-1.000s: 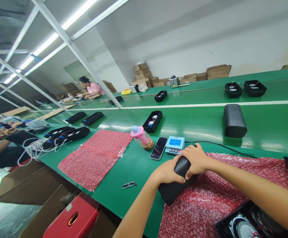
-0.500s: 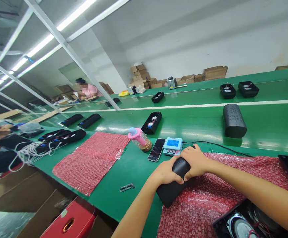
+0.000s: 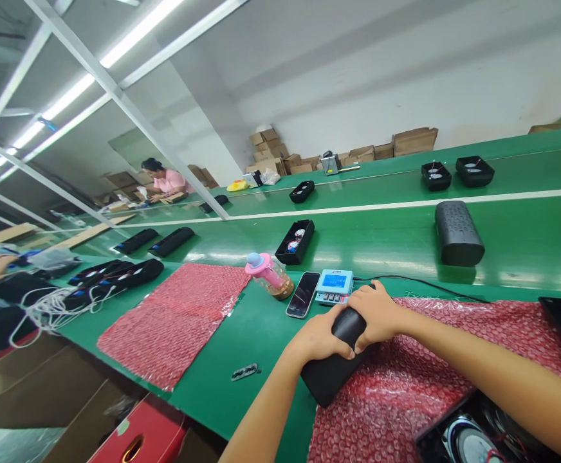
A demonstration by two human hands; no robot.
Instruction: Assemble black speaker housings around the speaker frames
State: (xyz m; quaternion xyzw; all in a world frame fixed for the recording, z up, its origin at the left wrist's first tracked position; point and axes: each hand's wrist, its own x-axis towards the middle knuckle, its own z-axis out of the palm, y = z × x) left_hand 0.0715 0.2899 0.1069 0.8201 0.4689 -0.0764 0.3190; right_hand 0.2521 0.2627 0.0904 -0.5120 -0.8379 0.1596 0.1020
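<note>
A black speaker case (image 3: pixel 331 381) stands at the edge of the near red bubble wrap (image 3: pixel 381 418). My left hand (image 3: pixel 320 335) is closed around its left side, thumb lying across the top. From the other side my right hand (image 3: pixel 376 312) grips the same case, the two thumbs almost meeting. The fingers on the far side are partly hidden. Just beyond the hands sits a light-blue meter with a screen (image 3: pixel 334 287), beside a phone (image 3: pixel 303 294). Under my right forearm, an open speaker housing (image 3: pixel 468 437) shows a round driver and red wires.
Left of the phone is a pink-lidded bottle (image 3: pixel 269 275). Another bubble wrap sheet (image 3: pixel 179 321) and a small clear strip (image 3: pixel 244 372) lie on the green table. Open black housings (image 3: pixel 294 242) and a closed speaker (image 3: pixel 458 233) stand farther back. White cables (image 3: pixel 53 308) and co-workers are leftward.
The view has shifted slightly, so the background sits a little differently. Both hands keep their hold on the black speaker case, which shows hardly any movement on the table.
</note>
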